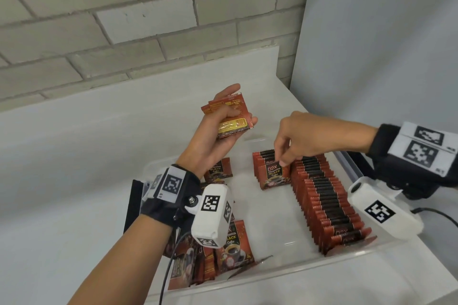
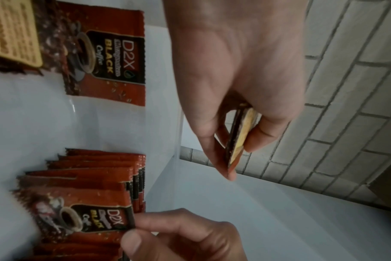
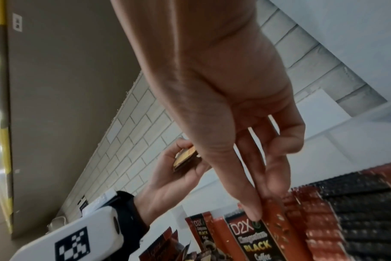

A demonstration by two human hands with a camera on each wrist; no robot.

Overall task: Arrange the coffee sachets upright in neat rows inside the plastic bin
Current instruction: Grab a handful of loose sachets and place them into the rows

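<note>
red foil coffee sachets [image 1: 329, 203] are being stood in rows along the right side of the plastic bin [image 1: 307, 267], with loose ones [image 1: 233, 250] lying flat at its left. the front sachet [image 1: 273, 176] of a short second row is being pinched at its top edge by the right hand [image 1: 309, 136], while a small stack [image 1: 230, 116] is being gripped in the raised left hand [image 1: 218, 131]. they are judged light, thin, floppy and slick, so the crimped top seam is best pinched.

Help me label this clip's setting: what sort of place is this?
Probably a stockroom or recording workspace, not a home kitchen: a bare white tabletop against a painted grey brick wall, with one clear plastic bin of identical red coffee sachets.
</note>
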